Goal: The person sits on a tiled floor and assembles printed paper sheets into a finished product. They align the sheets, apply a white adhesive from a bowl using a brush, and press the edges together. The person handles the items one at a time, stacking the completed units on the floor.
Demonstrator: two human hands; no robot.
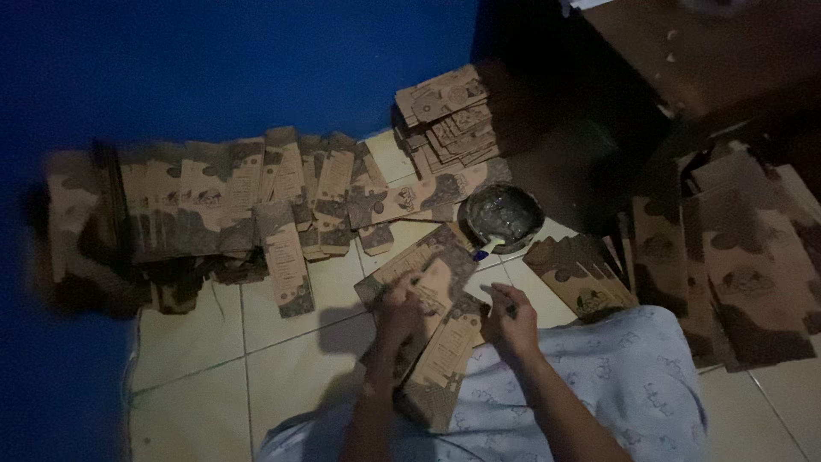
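Dim view looking down at a person sitting on a pale tiled floor (214, 342), lap covered in light blue patterned cloth (616, 376). Both hands work on a flat brown printed paper carton (445, 351), unfolded, lying across the lap & slanting from lower centre up toward the left. Left hand (400, 315) presses on the carton's upper left part, fingers curled down onto the paper; can't tell if it pinches it. Right hand (511, 321) sits at the carton's right edge, fingers bent together as if pinching a flap, but light is too poor to be sure. So the carton lies between & under both hands. A second flat carton (419, 261) lies just beyond, touching it. Near that, a round dark bowl (501, 216) w/ a small white-handled tool at its rim. Row of same cartons (231, 197) leans on the blue wall (214, 60) at left; a stack (449, 115) behind the bowl; more cartons (735, 265) at right
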